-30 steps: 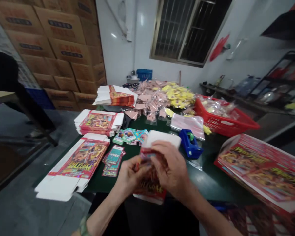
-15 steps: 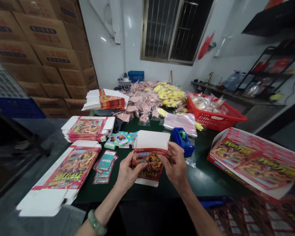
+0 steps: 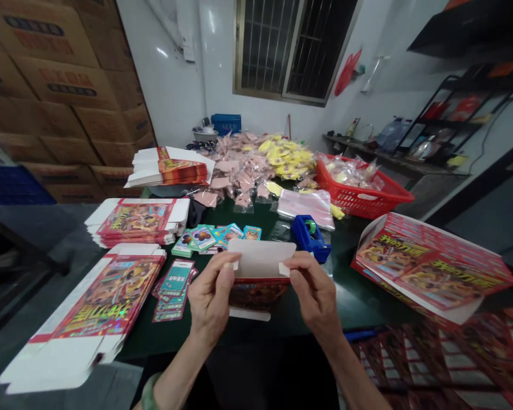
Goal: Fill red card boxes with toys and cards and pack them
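Left hand (image 3: pixel 209 296) has its thumb and fingers closed on one little white flap of the small box (image 3: pixel 260 291); the right hand (image 3: pixel 318 296) pinches the flap on the other side. The small box is between them, near the front edge of the worktop (image 3: pixel 363 302), with its top open. Cards (image 3: pixel 203 238) lie close behind it to the left, and the blue tape holder (image 3: pixel 310 236) is close behind the right hand. Open room runs from that hand to the big red box (image 3: pixel 427 267). The worktop is dark green and shiny. Behind is a window (image 3: pixel 297 51) with bars.
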### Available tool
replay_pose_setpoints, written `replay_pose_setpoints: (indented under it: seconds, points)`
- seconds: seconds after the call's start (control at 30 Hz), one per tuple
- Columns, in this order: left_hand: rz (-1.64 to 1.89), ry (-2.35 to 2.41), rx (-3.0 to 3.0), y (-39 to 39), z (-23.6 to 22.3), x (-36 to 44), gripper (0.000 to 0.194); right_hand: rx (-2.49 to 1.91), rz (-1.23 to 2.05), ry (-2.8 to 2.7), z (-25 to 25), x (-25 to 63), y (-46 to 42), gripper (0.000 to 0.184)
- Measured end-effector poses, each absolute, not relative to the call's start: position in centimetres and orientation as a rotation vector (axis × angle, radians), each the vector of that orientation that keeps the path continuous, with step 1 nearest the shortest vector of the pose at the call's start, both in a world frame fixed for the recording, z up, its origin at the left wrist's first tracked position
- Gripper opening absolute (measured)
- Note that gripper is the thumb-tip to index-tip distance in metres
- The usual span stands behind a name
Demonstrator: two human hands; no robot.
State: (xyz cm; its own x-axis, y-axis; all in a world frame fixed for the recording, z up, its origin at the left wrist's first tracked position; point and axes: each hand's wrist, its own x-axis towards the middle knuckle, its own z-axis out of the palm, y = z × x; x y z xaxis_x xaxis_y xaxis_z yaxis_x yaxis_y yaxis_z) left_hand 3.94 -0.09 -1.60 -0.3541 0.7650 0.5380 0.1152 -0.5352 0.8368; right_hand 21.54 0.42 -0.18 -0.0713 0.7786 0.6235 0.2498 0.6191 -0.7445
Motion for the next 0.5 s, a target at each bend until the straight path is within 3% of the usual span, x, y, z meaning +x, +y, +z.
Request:
replay_pose_setpoints:
  seconds: [0.1,0.17,0.33,0.5]
  points:
    - [1.8,0.926,1.062,-0.2,-0.8,4.0,0.039,-0.837,0.87,-1.59,0.6,22.0,0.5,0.032]
    - [1.681,0.824,0.951,0.0,0.1,3.9,0.04,-0.831,0.969,-1.652,1.0,22.3,0.6,0.039]
    - [1.748,0.753,0.881,0.8,1.5,3.9,0.009,-0.877,0.727,-1.775,1.8,22.5,0.8,0.016]
    - [1.815,0.696,0.968,1.1,0.7,4.9,0.011,-0.866,0.534,-1.806,2.0,23.0,0.3,0.021]
